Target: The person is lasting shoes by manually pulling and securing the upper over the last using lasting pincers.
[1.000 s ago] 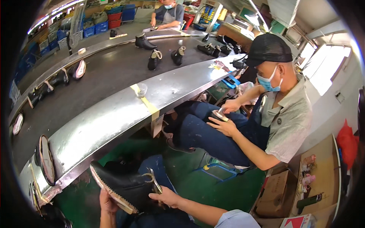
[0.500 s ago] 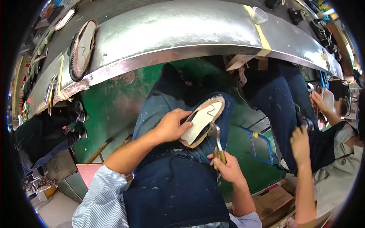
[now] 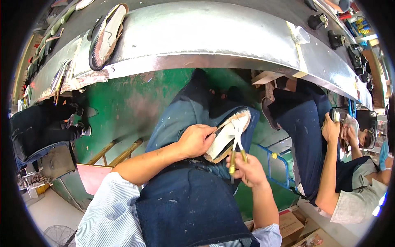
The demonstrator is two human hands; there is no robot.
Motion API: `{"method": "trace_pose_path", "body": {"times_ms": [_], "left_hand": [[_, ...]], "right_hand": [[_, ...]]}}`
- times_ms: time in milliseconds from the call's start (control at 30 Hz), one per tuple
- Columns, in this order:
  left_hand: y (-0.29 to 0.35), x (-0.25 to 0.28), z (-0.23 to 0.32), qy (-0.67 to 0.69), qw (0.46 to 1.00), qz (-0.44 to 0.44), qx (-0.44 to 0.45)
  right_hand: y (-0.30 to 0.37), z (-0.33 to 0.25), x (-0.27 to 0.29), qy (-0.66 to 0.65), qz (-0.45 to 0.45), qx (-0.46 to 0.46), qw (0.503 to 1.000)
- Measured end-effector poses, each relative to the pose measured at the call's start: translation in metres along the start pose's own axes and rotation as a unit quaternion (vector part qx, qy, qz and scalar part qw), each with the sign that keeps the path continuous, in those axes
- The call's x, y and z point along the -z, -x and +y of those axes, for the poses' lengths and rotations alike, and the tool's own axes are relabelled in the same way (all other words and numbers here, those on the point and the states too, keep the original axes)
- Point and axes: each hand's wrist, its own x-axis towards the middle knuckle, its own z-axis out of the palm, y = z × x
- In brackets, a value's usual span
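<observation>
Nearest me, just below the boot [image 3: 220,145] that lies sole-up on my thigh, my right hand [image 3: 248,169] has its fingers wrapped round the 2 yellowish handles of the pincers [image 3: 233,161], whose pale, blurred head lies over the boot's sole. At the boot's left side my left hand [image 3: 196,140] grips its edge. Beyond the boot runs a metal-topped bench [image 3: 214,31], with 1 more sole-up shoe [image 3: 110,39] on it, to the boot's left.

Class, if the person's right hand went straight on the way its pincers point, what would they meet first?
Most likely the pale underside of the shoe: in this view the head of the pincers in the right hand overlaps it, though whether they touch is unclear.
</observation>
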Motion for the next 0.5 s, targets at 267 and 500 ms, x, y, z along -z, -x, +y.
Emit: {"method": "trace_pose_path", "body": {"times_ms": [267, 500], "left_hand": [[0.002, -0.004, 0.002, 0.023, 1.0, -0.003, 0.002], [0.01, -0.012, 0.011, -0.007, 0.996, 0.067, -0.057]], "right_hand": [[0.008, 0.008, -0.004, 0.161, 0.065, 0.001, 0.985], [0.031, -0.024, 0.008, 0.461, 0.048, 0.093, 0.881]]}}
